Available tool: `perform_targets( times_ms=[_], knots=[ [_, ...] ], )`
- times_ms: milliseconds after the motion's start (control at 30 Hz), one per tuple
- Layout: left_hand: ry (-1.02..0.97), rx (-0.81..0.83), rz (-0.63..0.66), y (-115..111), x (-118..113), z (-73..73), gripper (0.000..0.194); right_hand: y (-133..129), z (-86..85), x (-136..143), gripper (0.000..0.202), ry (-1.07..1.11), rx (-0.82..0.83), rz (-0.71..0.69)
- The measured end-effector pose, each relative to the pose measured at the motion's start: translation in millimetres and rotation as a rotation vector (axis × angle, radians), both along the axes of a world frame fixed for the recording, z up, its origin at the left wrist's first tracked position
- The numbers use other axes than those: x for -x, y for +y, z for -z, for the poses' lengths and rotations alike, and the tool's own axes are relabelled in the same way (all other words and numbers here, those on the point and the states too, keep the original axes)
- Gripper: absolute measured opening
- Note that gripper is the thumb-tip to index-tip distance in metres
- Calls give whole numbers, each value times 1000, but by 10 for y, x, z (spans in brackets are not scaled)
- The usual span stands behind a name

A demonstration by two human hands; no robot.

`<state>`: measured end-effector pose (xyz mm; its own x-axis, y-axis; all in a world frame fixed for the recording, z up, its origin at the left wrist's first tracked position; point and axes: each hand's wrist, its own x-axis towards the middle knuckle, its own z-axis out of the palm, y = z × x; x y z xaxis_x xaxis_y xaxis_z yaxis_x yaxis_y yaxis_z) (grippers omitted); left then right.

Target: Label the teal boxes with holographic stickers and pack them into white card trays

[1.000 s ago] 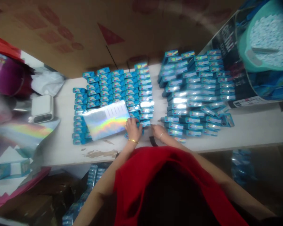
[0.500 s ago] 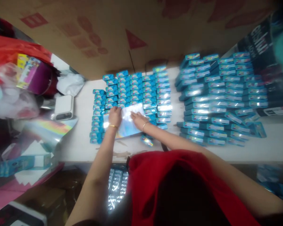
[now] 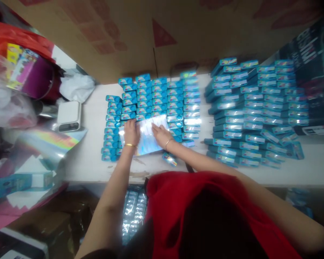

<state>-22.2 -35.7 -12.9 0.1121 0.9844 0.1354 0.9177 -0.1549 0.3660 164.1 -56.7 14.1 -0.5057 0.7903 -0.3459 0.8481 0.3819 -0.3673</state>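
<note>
A shiny, rainbow-reflecting silver sheet (image 3: 148,142) lies tilted in front of me, over the near part of the rows of small blue boxes (image 3: 144,97). My left hand (image 3: 131,133) presses on the sheet's left part, fingers bent down and close together. On its right part rests my right hand (image 3: 161,136), the fingers stretched toward the sheet's middle. Whether a small piece sits under those fingertips is too blurred to tell. One loose blue box (image 3: 169,159) lies just below my right wrist.
More blue boxes (image 3: 248,118) stand in stacked rows on the right of the white table (image 3: 89,158). A large cardboard carton (image 3: 135,43) walls off the back. At left are a white device (image 3: 69,116), a plastic bag (image 3: 77,88) and a curled shiny sheet (image 3: 54,138).
The camera view has shifted slightly. My right hand's fingers have moved a little up on the sheet; my left hand stays at its left part.
</note>
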Motion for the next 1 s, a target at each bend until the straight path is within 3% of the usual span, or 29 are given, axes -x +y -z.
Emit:
perform_targets(
  times_ms=[233,467,600,667,800,900,1000],
  knots=[
    [58,93,103,92,112,-64,27,-31,83,13,54,5,-23,-48],
    [62,89,145,-67,140,-103,27,-51,92,21,56,17,-41,-40],
    [-87,34,146,-255,78,-244,20,-50,95,26,54,15,-50,-47],
    [-237,-6,63,-414,12,-406,14,-35,108,23,54,45,-41,-41],
    [-703,-123,-365,-772,-226,-831,14,-50,58,-42,47,299,5,87],
    [-1048,-53,-526,-972,-475,-1058,19,-221,-89,-172,37,699,78,339],
    [-1237,51,-561,-1112,-758,-1099,22,-542,-271,-381,48,971,397,611]
  ],
)
